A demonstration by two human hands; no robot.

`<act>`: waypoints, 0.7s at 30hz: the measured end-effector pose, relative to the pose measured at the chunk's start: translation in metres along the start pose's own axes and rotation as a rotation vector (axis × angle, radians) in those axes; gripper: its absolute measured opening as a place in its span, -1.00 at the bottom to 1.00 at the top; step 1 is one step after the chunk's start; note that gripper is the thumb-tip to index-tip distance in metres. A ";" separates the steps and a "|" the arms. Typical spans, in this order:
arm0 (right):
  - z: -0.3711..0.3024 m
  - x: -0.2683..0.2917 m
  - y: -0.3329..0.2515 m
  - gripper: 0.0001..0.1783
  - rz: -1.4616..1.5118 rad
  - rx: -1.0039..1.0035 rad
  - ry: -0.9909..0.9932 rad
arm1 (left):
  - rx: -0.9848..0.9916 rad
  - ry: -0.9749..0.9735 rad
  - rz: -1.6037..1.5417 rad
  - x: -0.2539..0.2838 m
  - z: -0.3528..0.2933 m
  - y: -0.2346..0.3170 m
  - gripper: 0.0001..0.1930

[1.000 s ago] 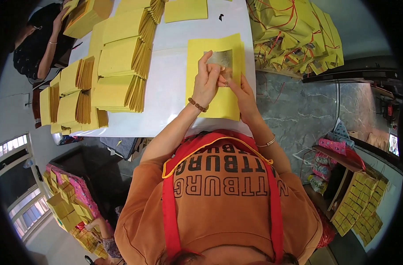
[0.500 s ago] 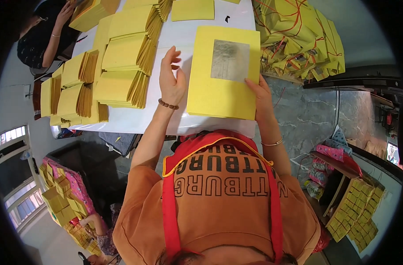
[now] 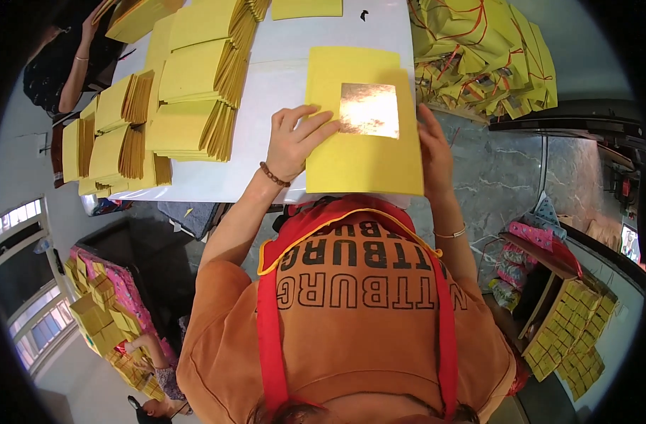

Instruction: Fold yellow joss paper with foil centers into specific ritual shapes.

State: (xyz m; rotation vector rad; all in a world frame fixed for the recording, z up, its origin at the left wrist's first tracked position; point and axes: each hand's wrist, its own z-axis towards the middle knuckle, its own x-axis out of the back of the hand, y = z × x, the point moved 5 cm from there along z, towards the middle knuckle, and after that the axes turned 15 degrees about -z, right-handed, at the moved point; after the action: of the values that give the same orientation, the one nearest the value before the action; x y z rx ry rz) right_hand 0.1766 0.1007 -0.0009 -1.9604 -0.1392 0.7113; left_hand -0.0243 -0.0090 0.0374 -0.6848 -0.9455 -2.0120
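Yellow paper sheets [image 3: 365,166] lie in a small stack at the table's front edge, right of centre. A shiny metallic square [image 3: 369,110] on the top sheet catches a bright glare. My left hand [image 3: 294,141] reaches over the stack's left edge, fingers stretched out and fingertips at the square's left side. Along the stack's right edge stands my right hand [image 3: 436,152], its fingers extended upward and slightly apart; part of its thumb side is hidden by the paper. The upper sheet sits a little askew over the paper beneath.
Folded yellow paper bundles [image 3: 192,131] line the white table [image 3: 266,85] on the left. Red-tied yellow bundles [image 3: 492,56] are heaped at far right. Another person's arm [image 3: 75,78] is at upper left; a second person [image 3: 164,381] works lower left. A small black object [image 3: 364,15] lies at the back.
My left hand has come right and down onto the paper. My right hand has let its thumb off the top and moved right. The metallic square has turned from grey to bright glare.
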 end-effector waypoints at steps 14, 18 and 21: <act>-0.012 -0.007 -0.003 -0.76 -1.270 0.700 -0.228 | 0.273 -0.203 -0.410 -0.002 -0.019 -0.004 -0.70; -0.002 -0.005 0.006 -0.82 -1.085 0.443 -0.092 | 0.493 -0.124 -0.606 -0.009 -0.026 -0.017 -0.72; 0.004 -0.005 0.010 -0.80 -1.093 0.265 -0.028 | 0.785 0.066 -0.765 -0.020 -0.034 -0.032 -0.70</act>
State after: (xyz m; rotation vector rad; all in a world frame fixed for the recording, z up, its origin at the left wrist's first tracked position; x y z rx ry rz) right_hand 0.1689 0.0968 -0.0086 -1.3246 -0.9858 0.0158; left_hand -0.0446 -0.0150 -0.0086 0.2224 -1.9989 -1.9718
